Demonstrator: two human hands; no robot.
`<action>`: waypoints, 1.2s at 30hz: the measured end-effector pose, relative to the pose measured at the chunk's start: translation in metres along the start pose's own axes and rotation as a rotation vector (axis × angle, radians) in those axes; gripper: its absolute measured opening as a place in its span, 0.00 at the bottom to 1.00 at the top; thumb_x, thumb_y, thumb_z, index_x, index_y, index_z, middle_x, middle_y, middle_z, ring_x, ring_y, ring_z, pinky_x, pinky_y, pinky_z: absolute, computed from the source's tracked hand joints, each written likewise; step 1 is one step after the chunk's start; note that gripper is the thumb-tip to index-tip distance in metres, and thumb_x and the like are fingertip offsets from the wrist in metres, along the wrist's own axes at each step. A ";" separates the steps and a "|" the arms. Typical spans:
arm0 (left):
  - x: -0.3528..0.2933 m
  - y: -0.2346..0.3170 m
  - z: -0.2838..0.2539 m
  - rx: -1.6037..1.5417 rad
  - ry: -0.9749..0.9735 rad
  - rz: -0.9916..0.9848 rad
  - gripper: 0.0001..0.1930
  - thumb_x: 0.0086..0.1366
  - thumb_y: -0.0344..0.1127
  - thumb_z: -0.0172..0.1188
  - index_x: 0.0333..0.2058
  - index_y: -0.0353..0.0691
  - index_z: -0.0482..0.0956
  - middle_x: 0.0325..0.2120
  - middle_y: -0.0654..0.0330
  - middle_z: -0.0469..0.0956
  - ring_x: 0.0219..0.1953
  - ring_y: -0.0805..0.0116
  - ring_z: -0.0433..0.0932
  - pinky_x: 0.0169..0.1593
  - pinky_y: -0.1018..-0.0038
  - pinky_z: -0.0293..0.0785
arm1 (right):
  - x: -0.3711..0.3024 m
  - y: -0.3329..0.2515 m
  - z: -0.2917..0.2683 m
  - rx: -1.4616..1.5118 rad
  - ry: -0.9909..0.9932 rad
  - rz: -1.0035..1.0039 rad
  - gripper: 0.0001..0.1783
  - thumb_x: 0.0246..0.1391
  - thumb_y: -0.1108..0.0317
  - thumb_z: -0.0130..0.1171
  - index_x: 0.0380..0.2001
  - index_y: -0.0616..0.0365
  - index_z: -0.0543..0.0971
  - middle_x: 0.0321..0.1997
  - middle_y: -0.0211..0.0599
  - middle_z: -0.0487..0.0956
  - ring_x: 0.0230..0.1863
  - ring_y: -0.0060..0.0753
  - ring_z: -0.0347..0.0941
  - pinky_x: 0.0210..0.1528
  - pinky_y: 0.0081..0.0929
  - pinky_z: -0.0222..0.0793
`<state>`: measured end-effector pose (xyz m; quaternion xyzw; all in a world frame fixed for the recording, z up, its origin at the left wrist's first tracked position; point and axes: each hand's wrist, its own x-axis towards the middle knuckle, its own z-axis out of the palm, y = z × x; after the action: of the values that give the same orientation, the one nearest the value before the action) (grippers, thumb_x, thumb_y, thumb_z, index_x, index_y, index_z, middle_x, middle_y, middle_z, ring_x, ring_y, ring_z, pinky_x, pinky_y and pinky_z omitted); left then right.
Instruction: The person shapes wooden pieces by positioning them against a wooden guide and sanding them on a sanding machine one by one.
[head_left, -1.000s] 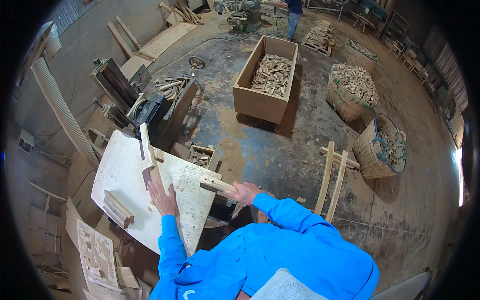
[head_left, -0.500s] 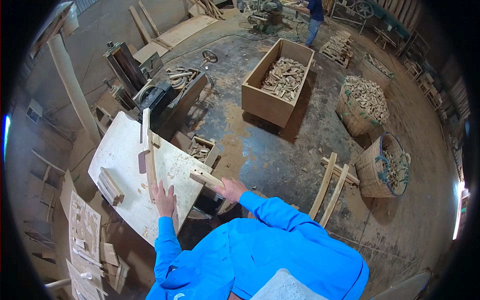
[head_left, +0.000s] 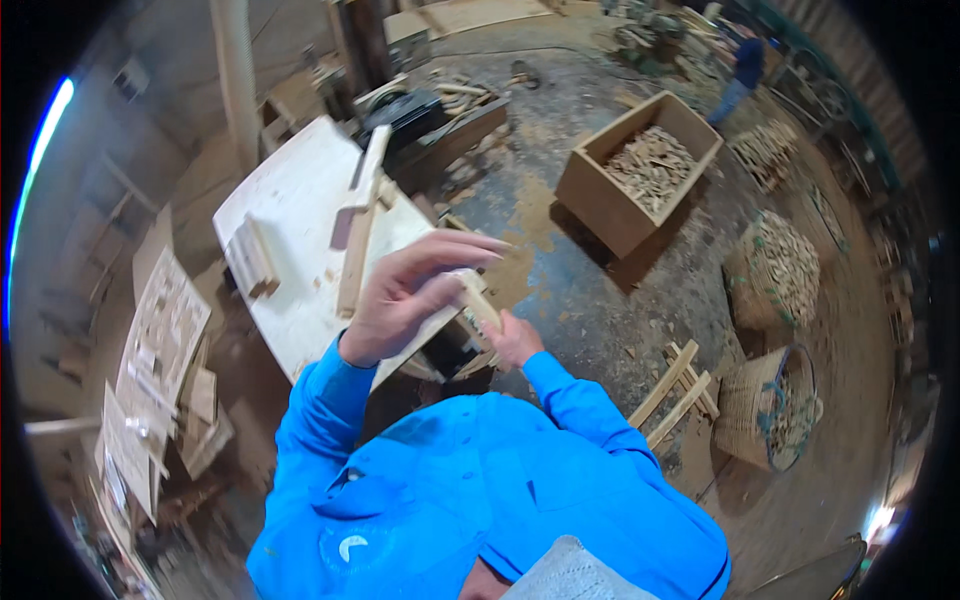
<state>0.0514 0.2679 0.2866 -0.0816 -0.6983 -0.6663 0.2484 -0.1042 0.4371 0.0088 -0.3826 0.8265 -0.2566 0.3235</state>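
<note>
My right hand is closed around the near end of a short wooden block, held beside the right edge of the white table. Raised over that table edge, my left hand has its thumb and fingers apart, close to the block's far end; whether it touches the block I cannot tell. A long wooden strip lies on the table top behind my left hand. Further left on the table rests a small stack of wood pieces.
A black machine part stands at the table's far end. On the floor to the right are a large wooden box of offcuts, woven baskets of wood bits and loose wooden bars. A person stands far off at the back.
My left hand has lifted off the table and moved right, toward the block. The right hand still grips the block, now tilted differently. The whole view has turned.
</note>
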 end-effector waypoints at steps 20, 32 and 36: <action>0.017 0.078 0.125 -1.549 -0.578 0.727 0.55 0.70 0.61 0.60 0.67 0.06 0.52 0.65 0.11 0.56 0.71 0.22 0.57 0.72 0.39 0.58 | -0.007 -0.018 -0.009 -0.026 0.068 0.062 0.36 0.65 0.31 0.50 0.43 0.61 0.76 0.37 0.63 0.82 0.42 0.69 0.79 0.45 0.59 0.70; 0.038 0.090 0.069 -1.019 -0.715 0.226 0.08 0.71 0.29 0.66 0.44 0.31 0.83 0.44 0.46 0.81 0.46 0.57 0.82 0.49 0.65 0.78 | -0.006 -0.012 -0.008 -0.032 0.026 0.095 0.37 0.64 0.30 0.50 0.46 0.59 0.78 0.40 0.61 0.84 0.44 0.66 0.81 0.48 0.58 0.72; 0.041 0.088 0.064 -0.959 -0.667 0.274 0.11 0.71 0.31 0.67 0.42 0.26 0.84 0.43 0.37 0.81 0.44 0.46 0.84 0.47 0.58 0.84 | -0.002 -0.015 -0.005 -0.016 0.064 0.071 0.37 0.64 0.31 0.50 0.45 0.60 0.78 0.42 0.63 0.83 0.46 0.68 0.80 0.49 0.58 0.72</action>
<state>0.0399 0.3303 0.3844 -0.4787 -0.3432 -0.8074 0.0352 -0.1000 0.4306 0.0225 -0.3470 0.8515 -0.2507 0.3027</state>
